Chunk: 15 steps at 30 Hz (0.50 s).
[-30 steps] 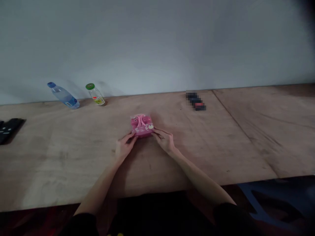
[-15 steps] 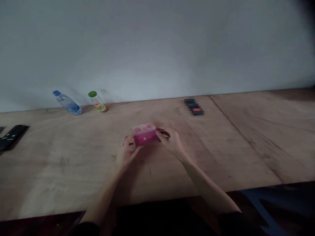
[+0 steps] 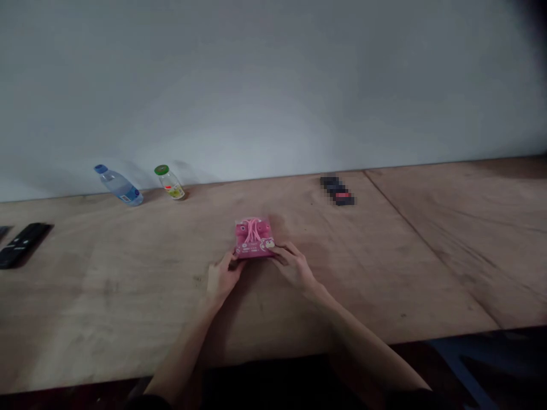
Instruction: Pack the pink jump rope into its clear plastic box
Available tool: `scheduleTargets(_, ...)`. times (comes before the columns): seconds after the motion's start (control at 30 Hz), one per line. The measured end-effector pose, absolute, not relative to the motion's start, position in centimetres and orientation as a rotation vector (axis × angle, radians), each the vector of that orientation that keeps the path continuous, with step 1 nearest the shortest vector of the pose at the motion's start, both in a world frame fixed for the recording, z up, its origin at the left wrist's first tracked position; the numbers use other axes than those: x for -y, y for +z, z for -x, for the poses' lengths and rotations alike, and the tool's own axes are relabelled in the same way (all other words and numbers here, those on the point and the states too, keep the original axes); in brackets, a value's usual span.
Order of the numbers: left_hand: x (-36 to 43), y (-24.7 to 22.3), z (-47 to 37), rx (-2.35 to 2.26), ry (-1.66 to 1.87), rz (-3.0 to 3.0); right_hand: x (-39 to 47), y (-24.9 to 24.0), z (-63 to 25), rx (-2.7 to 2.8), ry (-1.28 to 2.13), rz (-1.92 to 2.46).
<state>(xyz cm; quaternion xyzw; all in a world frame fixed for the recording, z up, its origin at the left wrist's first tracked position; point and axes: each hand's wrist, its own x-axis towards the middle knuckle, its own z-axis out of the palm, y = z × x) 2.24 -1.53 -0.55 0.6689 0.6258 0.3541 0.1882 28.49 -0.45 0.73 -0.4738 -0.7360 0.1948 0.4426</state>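
A pink box (image 3: 253, 236) with a clear window faces up near the middle of the wooden table (image 3: 128, 296). Pink cords and rounded pink parts show through the window, above a printed band with a small white cartoon figure. My left hand (image 3: 223, 277) grips the box's near left corner between thumb and fingers. At the near right corner, my right hand (image 3: 296, 265) pinches the box in the same way. Whether the underside touches the table cannot be made out.
A blue-capped plastic bottle (image 3: 119, 187) and a green-lidded glass jar (image 3: 171, 183) are at the back left by the wall. A black remote-like object (image 3: 23, 245) lies far left. A blurred dark item (image 3: 337, 191) is at the back right.
The box has turned from its plain magenta side to its windowed face. Both hands have shifted to its near corners, and the view has tilted slightly.
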Motion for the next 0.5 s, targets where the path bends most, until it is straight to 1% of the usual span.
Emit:
scheduleTargets(0.1, 0.5, -0.4, -2.1, -1.739, 0.954, -1.930, 0.0, 0.3, -28.4, 1.859, 0.435, 1.200)
scheduleTargets(0.2, -2.1, -0.4, -2.4, -1.752, 0.922, -1.970, -2.1, 0.1, -28.4, 1.868, 0.403, 1.225)
scheduleTargets(0.33, -7.6, 0.2, -3.2, -1.806, 0.871, -2.003, -7.1, -0.2, -28.1, 1.912, 0.353, 1.281)
scheduleTargets(0.5, -14.4, 1.1, -4.7, -1.868, 0.849, -1.971, -14.0, 0.0, -27.6, 1.957, 0.293, 1.532)
